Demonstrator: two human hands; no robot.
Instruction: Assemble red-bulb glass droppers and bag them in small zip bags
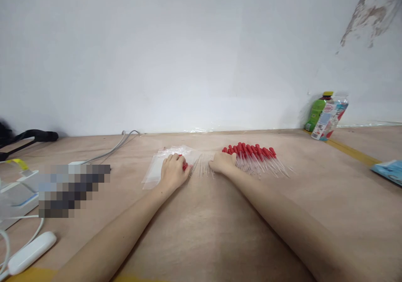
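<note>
Taking the middle of the view as the clock's centre, we see a black object (40, 136) at nine o'clock; a white device (33, 252) lies at eight, and nearer the centre a grey cable (109, 151) runs across the wooden table (201, 231); clear bags (153, 171) lie flat, also towards eight, just beside the left hand (175, 169); this hand, at seven, is curled narrow around red bulbs (185, 166); at six, thin clear stems (204, 166) fan out between the hands; the right hand (223, 163), near five, bends over them (its fingertips are hidden, so we cannot tell its grip); red-bulbed droppers (251, 154) lie in a row towards four, just beside it; two bottles (315, 114) stand at three; a blue packet (388, 172) lies just below them.
</note>
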